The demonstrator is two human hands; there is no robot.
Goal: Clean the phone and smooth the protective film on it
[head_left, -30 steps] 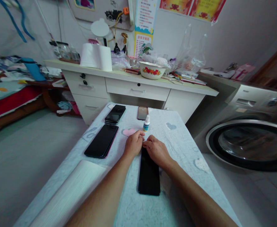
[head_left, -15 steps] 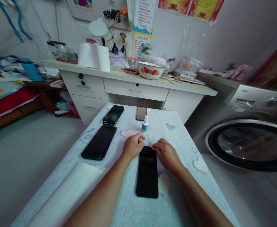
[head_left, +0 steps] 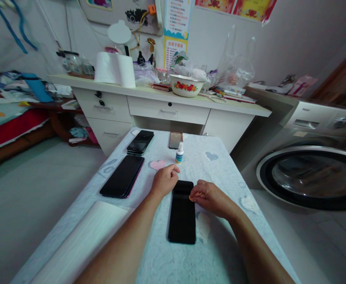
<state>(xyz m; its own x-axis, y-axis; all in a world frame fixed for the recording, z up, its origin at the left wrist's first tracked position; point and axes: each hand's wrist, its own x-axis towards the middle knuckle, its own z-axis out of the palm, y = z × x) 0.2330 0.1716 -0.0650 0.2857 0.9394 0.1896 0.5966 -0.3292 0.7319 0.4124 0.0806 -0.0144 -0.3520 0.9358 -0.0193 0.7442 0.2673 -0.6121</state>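
A black smartphone [head_left: 182,221] lies flat on the cloth-covered table, screen up and dark. My left hand [head_left: 164,182] is closed at its top left corner, fingers curled; whatever they may hold is hidden. Over the phone's right edge, in its upper part, my right hand [head_left: 207,197] pinches with its fingertips. Something small and orange-tinted shows at those tips, too little to name. Just beyond my left hand stands a small white spray bottle [head_left: 179,153] with a blue and yellow label.
To the left lie a large dark phone [head_left: 122,176] with a pink edge and a stack of phones [head_left: 141,142]. Another phone [head_left: 175,140] lies at the far end. A ribbed white strip [head_left: 87,240] is by my left forearm. Beyond are a desk [head_left: 168,110] and a washing machine [head_left: 309,157].
My right hand has slid from the phone's top right corner down along its right edge. My left hand stays at the top left corner. The view has shifted slightly.
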